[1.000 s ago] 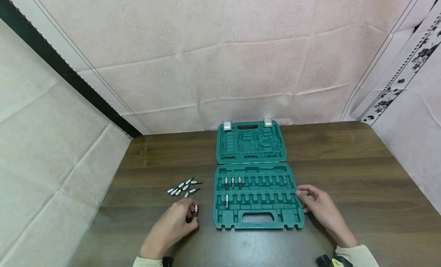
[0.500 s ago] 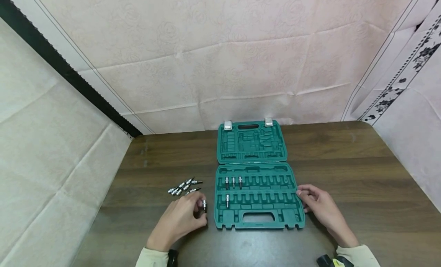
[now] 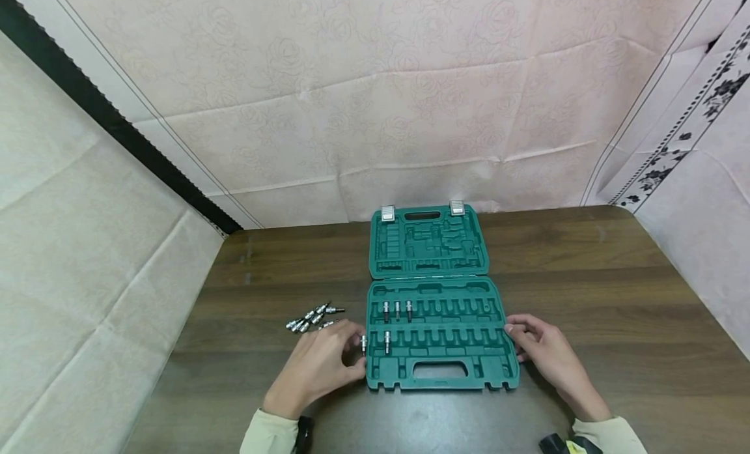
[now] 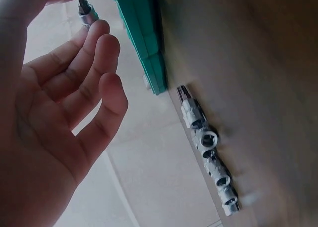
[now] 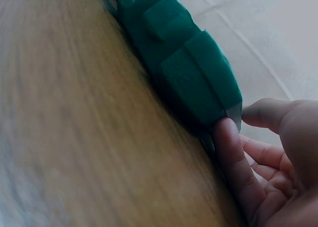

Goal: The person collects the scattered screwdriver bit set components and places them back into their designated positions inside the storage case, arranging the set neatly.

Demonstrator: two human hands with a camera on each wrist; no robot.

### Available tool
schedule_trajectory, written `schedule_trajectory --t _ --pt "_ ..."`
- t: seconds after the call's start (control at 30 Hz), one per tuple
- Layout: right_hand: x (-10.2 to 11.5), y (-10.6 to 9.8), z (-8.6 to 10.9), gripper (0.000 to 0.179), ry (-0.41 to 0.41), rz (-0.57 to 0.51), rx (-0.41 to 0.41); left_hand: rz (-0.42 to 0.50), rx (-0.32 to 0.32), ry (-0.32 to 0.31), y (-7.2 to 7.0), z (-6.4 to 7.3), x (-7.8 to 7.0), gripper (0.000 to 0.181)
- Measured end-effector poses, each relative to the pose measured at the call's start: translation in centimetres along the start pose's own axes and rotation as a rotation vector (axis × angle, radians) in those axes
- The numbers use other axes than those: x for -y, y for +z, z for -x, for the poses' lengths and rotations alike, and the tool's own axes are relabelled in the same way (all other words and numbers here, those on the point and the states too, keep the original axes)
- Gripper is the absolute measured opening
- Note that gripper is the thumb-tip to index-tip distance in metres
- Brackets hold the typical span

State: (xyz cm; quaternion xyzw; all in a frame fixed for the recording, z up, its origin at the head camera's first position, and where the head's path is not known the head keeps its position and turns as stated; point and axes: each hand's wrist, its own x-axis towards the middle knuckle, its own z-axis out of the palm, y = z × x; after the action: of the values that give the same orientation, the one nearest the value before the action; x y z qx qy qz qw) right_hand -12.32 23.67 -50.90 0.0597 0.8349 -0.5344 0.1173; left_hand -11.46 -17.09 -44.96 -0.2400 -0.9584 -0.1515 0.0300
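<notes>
My left hand (image 3: 319,366) pinches a bit socket (image 3: 364,344) at the left edge of the green tool case (image 3: 487,366). In the left wrist view the held bit socket (image 4: 87,13) shows a silver body and a dark tip between fingertips and thumb. The case lies open with its lid away from me. Three bit sockets (image 3: 397,310) sit in its upper row and one bit socket (image 3: 387,342) in its lower row. At the case's right edge, my right hand (image 3: 547,356) grips the rim; the right wrist view shows thumb and finger on the green side wall (image 5: 198,83).
Several loose bit sockets (image 3: 307,318) lie in a pile on the wooden table (image 3: 234,337), left of the case and just behind my left hand. Pale cloth (image 3: 375,115) hangs behind the table and along both sides.
My left hand has moved right with the bit socket, from beside the pile to the case's left edge. My right hand stays at the case's right edge.
</notes>
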Motion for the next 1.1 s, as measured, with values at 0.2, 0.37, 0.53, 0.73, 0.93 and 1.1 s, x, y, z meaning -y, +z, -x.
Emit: schedule_trajectory --t 0.2,0.37,0.53,0.73,0.93,1.1 --pt "0.0 0.0 0.1 0.051 0.012 0.002 -0.001 0.001 0.008 0.025 0.5 -0.7 -0.2 0.030" --pt "0.1 -0.1 0.3 0.052 0.013 -0.001 -0.003 0.002 -0.010 0.052 1.0 -1.1 -0.4 0.033" --pt "0.2 -0.1 0.4 0.050 0.013 -0.002 -0.005 0.058 0.006 0.031 1.3 -1.5 -0.9 0.033" --pt "0.4 0.0 0.4 0.049 0.018 0.003 -0.012 0.107 0.041 0.009 1.5 -2.1 -1.6 0.033" --pt "0.4 0.1 0.2 0.048 0.020 0.002 -0.010 0.100 0.069 -0.005 1.7 -2.6 -2.2 0.036" --pt "0.3 0.1 0.2 0.049 0.017 0.006 -0.010 0.093 0.086 0.022 2.1 -2.9 -2.5 0.037"
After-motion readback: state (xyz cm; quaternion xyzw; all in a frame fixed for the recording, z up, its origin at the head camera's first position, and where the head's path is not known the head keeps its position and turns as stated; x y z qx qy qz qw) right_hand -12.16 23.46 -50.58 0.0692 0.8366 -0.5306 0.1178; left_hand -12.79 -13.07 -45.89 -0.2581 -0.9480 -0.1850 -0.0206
